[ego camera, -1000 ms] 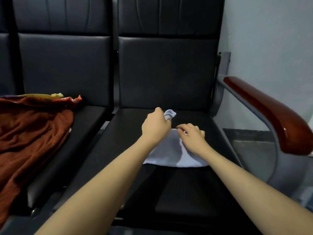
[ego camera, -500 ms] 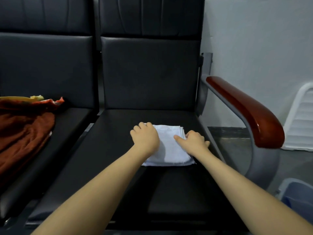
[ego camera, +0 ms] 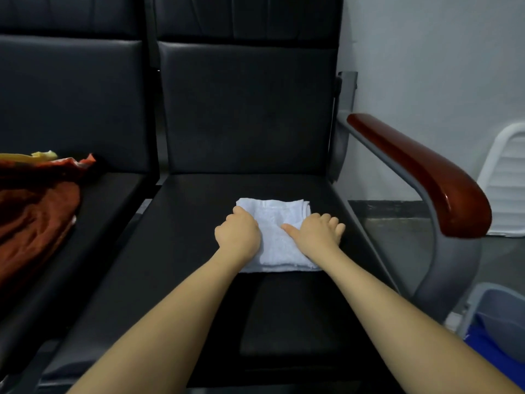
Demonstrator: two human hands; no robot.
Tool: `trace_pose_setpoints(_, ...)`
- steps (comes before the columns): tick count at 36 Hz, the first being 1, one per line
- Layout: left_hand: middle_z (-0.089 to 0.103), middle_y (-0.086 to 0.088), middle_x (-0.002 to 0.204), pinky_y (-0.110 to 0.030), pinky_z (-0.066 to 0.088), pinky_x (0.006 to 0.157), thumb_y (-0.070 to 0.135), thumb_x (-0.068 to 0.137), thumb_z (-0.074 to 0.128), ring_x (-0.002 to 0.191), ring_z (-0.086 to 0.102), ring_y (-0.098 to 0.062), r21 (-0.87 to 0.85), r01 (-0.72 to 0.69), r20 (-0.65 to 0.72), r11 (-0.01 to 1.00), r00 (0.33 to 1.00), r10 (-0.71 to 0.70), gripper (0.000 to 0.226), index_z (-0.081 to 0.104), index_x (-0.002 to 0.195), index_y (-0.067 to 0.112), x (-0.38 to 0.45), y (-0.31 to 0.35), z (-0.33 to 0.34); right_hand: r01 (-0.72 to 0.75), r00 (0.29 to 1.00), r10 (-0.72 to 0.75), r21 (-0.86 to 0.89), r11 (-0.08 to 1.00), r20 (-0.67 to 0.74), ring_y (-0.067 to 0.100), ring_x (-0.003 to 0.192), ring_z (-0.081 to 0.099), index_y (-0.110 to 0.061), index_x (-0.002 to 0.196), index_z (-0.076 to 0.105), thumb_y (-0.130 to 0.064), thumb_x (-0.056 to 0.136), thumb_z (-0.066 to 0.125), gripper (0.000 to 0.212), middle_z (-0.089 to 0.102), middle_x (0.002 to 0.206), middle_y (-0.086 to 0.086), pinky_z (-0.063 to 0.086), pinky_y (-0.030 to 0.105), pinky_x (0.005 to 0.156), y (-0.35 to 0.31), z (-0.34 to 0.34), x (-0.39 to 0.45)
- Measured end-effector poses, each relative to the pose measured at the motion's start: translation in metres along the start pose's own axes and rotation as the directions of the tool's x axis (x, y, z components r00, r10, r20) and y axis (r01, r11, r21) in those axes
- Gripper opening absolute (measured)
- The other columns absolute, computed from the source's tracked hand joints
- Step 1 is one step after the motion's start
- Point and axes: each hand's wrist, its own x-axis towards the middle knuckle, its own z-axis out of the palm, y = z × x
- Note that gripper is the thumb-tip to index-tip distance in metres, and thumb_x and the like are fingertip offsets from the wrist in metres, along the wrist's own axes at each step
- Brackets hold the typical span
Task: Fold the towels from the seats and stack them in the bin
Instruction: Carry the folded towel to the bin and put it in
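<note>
A white towel [ego camera: 277,228] lies folded into a small rectangle on the black right seat [ego camera: 199,251]. My left hand [ego camera: 238,234] is at the towel's left edge with its fingers curled onto it. My right hand [ego camera: 318,233] holds the right edge, thumb laid on top and fingers curled over the side. A rust-red towel [ego camera: 34,214] lies crumpled on the left seat, with a bit of yellow towel [ego camera: 42,155] behind it. Part of the grey bin [ego camera: 494,317] with blue inside shows at the lower right, on the floor beside the seat.
A glossy brown armrest [ego camera: 420,172] on a grey metal frame stands between the right seat and the bin. A white plastic chair [ego camera: 508,180] stands by the wall at the far right. The black seat backs rise straight behind.
My left hand laid the lifted towel end down, closing the fold. Both hands then slid outward to the towel's left and right edges. The view swung right, bringing the bin in.
</note>
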Motion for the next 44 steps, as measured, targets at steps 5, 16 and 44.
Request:
trace_pose_setpoints(5, 0.061, -0.008, 0.106, -0.027, 0.033, 0.058, 0.018, 0.096, 0.039, 0.089, 0.063, -0.022, 0.081, -0.071, -0.036, 0.994, 0.997, 0.074, 0.038, 0.034, 0.129, 0.0, 0.003, 0.002, -0.001, 0.127, 0.991, -0.121, 0.13, 0.983, -0.056, 0.028, 0.112, 0.054, -0.006, 0.127, 0.041, -0.047, 0.097, 0.043, 0.05, 0.057, 0.124, 0.013, 0.038, 0.038, 0.092, -0.007, -0.003, -0.003)
trace_pose_setpoints(16, 0.062, -0.008, 0.1, -0.025, 0.025, 0.049, 0.018, 0.097, 0.038, 0.074, 0.057, -0.02, 0.13, -0.173, -0.208, 0.976, 0.958, 0.197, 0.037, 0.033, 0.129, 0.0, 0.015, 0.024, -0.042, 0.23, 0.951, -0.152, 0.286, 0.93, -0.27, 0.031, 0.091, 0.061, -0.006, 0.122, 0.036, -0.042, 0.1, 0.035, 0.042, 0.06, 0.11, 0.013, 0.046, 0.039, 0.07, -0.006, -0.054, 0.002)
trace_pose_setpoints(44, 0.059, -0.015, 0.121, -0.037, 0.043, 0.078, 0.012, 0.099, 0.034, 0.106, 0.061, -0.032, 0.008, -0.804, -0.287, 0.594, 0.567, 0.772, 0.033, 0.031, 0.13, 0.0, -0.147, 0.388, -0.089, -0.251, 0.67, 0.416, 0.339, 0.907, -0.615, 0.039, 0.102, 0.059, -0.003, 0.124, 0.038, -0.034, 0.1, 0.037, 0.039, 0.056, 0.119, 0.016, 0.043, 0.041, 0.074, 0.34, -0.198, -0.047)
